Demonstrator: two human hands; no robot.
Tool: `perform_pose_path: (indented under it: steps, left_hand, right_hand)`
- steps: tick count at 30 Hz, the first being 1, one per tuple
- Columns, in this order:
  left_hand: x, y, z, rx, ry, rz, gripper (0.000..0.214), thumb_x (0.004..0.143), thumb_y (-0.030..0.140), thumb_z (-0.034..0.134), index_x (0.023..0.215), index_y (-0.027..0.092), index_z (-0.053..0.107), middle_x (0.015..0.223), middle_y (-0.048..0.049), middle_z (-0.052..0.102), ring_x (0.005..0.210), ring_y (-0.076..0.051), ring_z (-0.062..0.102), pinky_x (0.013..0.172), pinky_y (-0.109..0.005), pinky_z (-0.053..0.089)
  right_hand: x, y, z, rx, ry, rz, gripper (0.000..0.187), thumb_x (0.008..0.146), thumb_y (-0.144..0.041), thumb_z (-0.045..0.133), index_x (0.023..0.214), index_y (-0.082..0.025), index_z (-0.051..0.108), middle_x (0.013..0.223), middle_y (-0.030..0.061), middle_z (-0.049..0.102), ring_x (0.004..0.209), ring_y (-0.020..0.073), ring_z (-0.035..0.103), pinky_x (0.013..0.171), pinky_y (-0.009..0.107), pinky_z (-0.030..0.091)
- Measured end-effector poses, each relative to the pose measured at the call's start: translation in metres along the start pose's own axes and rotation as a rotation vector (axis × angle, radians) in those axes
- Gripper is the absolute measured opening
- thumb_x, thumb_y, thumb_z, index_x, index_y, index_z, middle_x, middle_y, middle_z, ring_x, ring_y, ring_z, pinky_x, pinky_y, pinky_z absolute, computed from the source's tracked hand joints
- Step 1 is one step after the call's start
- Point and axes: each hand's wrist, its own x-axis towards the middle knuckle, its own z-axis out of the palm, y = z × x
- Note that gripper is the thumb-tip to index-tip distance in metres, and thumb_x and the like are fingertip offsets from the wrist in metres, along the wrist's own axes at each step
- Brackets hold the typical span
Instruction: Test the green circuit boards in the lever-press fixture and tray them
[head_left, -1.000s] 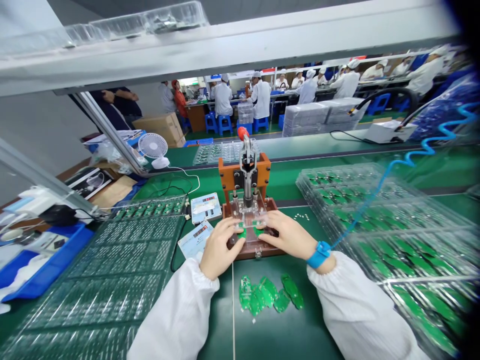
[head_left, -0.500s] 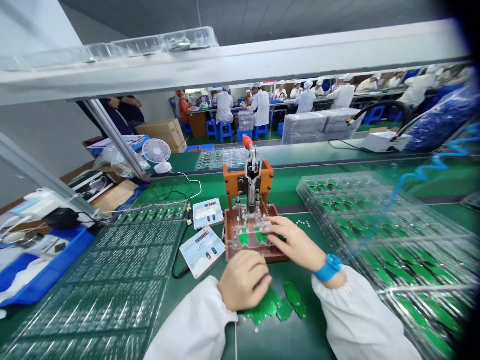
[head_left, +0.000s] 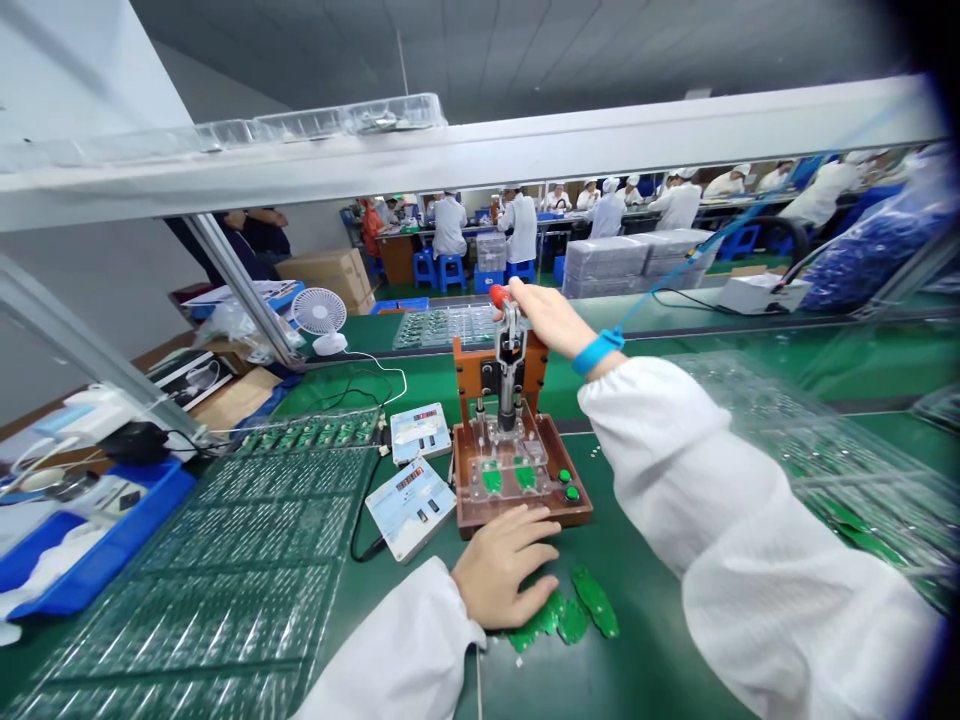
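My right hand [head_left: 551,318], with a blue wrist strap, is at the red handle [head_left: 500,296] of an upright toggle clamp, its fingers on the tip. The clamp belongs to a test fixture [head_left: 491,520] with an orange frame and brown base. Two green circuit boards [head_left: 525,477] show under the fixture's clear plate. Just in front of the base, my left hand [head_left: 506,570] lies open with fingers spread, holding nothing visible. Beside and partly under its thumb is a small pile of loose green circuit boards [head_left: 574,620].
Two meter boxes [head_left: 411,505] with red displays stand left of the fixture. Clear trays [head_left: 225,560] cover the left bench; stacked trays with boards [head_left: 847,500] lie right, partly behind my sleeve. A small white fan [head_left: 319,312] stands behind. Overhead runs a white shelf [head_left: 525,135]. Co-workers [head_left: 450,225] sit beyond.
My right hand has left the clear plate and risen to the clamp's red handle, uncovering two green buttons. My left hand has gone from curled to spread, staying near the board pile.
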Motion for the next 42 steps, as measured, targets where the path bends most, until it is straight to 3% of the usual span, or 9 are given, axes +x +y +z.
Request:
perform_pose_path:
  steps: [2, 5, 11, 14, 18, 22, 27, 37, 42]
  left_hand:
    - [0.000, 0.000, 0.000, -0.006, 0.002, -0.003, 0.020, 0.094, 0.027, 0.059, 0.109, 0.017, 0.069, 0.131, -0.0092, 0.071, 0.133, -0.026, 0.060, 0.117, -0.047, 0.048]
    - [0.000, 0.000, 0.000, -0.003, -0.010, -0.009, 0.020, 0.095, 0.027, 0.058, 0.108, 0.017, 0.069, 0.130, -0.0093, 0.071, 0.134, -0.026, 0.060, 0.117, -0.046, 0.048]
    - [0.000, -0.001, 0.003, 0.015, 0.015, 0.010, 0.021, 0.097, 0.029, 0.057, 0.107, 0.016, 0.070, 0.127, -0.0097, 0.072, 0.133, -0.026, 0.060, 0.117, -0.045, 0.047]
    - [0.000, -0.003, 0.005, 0.027, 0.038, 0.028, 0.020, 0.097, 0.030, 0.058, 0.105, 0.016, 0.070, 0.125, -0.0078, 0.073, 0.133, -0.025, 0.059, 0.117, -0.043, 0.046]
    - [0.000, -0.004, 0.007, 0.011, 0.038, 0.027, 0.019, 0.096, 0.029, 0.059, 0.104, 0.016, 0.070, 0.124, -0.0073, 0.073, 0.132, -0.026, 0.060, 0.116, -0.043, 0.047]
    - [0.001, -0.004, 0.008, -0.023, 0.031, 0.012, 0.018, 0.095, 0.027, 0.059, 0.103, 0.015, 0.070, 0.122, -0.0078, 0.074, 0.127, -0.027, 0.063, 0.113, -0.044, 0.049]
    - [0.004, -0.002, 0.008, -0.032, 0.061, 0.014, 0.019, 0.096, 0.028, 0.057, 0.103, 0.016, 0.071, 0.118, -0.0080, 0.075, 0.123, -0.027, 0.065, 0.110, -0.043, 0.052]
    - [0.005, -0.003, 0.017, -0.004, 0.053, -0.015, 0.020, 0.099, 0.025, 0.053, 0.100, 0.018, 0.072, 0.111, -0.0062, 0.076, 0.116, -0.022, 0.067, 0.107, -0.038, 0.052]
    - [0.012, 0.014, -0.007, -0.223, 0.379, -0.162, 0.010, 0.095, 0.020, 0.061, 0.097, 0.019, 0.071, 0.100, -0.0053, 0.077, 0.094, -0.018, 0.073, 0.088, -0.029, 0.058]
  right_hand:
    - [0.017, -0.011, 0.002, 0.034, -0.103, 0.037, 0.067, 0.099, -0.070, 0.044, 0.093, -0.011, 0.074, 0.078, 0.0096, 0.076, 0.075, 0.0196, 0.071, 0.084, 0.042, 0.060]
    - [0.014, -0.037, -0.001, 0.117, -0.109, -0.017, 0.058, 0.104, -0.060, 0.043, 0.109, -0.010, 0.073, 0.089, 0.0077, 0.076, 0.074, 0.0133, 0.069, 0.075, 0.031, 0.059]
    - [-0.084, -0.072, -0.003, 0.012, 0.129, -0.510, 0.033, 0.107, -0.031, 0.047, 0.134, -0.023, 0.065, 0.103, 0.0025, 0.074, 0.089, 0.0153, 0.071, 0.087, 0.034, 0.061]
    - [-0.127, -0.066, 0.004, -0.116, 0.161, -0.627, 0.037, 0.106, -0.018, 0.047, 0.141, -0.021, 0.059, 0.116, 0.0058, 0.074, 0.105, 0.0167, 0.070, 0.099, 0.035, 0.058]
    - [-0.151, -0.050, 0.012, -0.163, 0.167, -0.641, 0.033, 0.103, -0.010, 0.051, 0.134, -0.018, 0.062, 0.127, 0.0087, 0.072, 0.123, 0.0163, 0.066, 0.110, 0.031, 0.053]
    - [-0.164, -0.028, 0.022, -0.095, 0.156, -0.600, 0.032, 0.101, -0.005, 0.051, 0.127, -0.019, 0.063, 0.130, 0.0080, 0.070, 0.135, 0.0181, 0.060, 0.119, 0.035, 0.048]
    - [-0.177, 0.002, 0.038, -0.103, 0.128, -0.621, 0.049, 0.095, 0.007, 0.049, 0.136, -0.020, 0.057, 0.142, 0.0096, 0.063, 0.148, 0.0227, 0.048, 0.122, 0.043, 0.046]
    - [-0.177, 0.014, 0.053, 0.011, 0.206, -0.615, 0.066, 0.091, 0.008, 0.051, 0.147, -0.027, 0.053, 0.143, 0.0051, 0.062, 0.149, 0.0237, 0.046, 0.123, 0.045, 0.046]
    - [-0.178, 0.016, 0.055, 0.013, 0.221, -0.643, 0.071, 0.090, 0.009, 0.052, 0.151, -0.027, 0.050, 0.145, 0.0050, 0.061, 0.150, 0.0238, 0.045, 0.124, 0.045, 0.044]
